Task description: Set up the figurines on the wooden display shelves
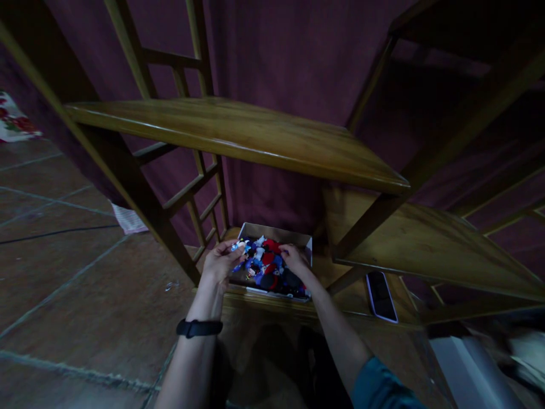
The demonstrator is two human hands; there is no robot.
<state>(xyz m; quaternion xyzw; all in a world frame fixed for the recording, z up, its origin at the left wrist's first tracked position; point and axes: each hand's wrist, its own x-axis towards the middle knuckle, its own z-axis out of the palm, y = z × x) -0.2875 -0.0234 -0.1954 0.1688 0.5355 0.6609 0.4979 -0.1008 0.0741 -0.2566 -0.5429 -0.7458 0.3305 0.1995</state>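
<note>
A shallow white cardboard box [279, 231] sits on the lowest wooden shelf, filled with small colourful figures [269, 259] in red, blue, purple and black. My left hand [219, 262] is at the box's left side, its thumb and fingers closed on a small blue-and-white figure [240, 246]. On the opposite side, my right hand [294, 259] reaches over the box with its fingertips drawn together at a red piece [271, 246]. Whether they grip it is hard to make out. A dark band [199, 328] circles my left wrist.
A wooden shelf board [238, 128] juts out above the box. Slanted posts [149, 210] and lattice stand to the left. A phone [381, 296] lies on the low board at right. Behind hangs a purple curtain [276, 62]. Tiled floor [85, 307] spreads at left.
</note>
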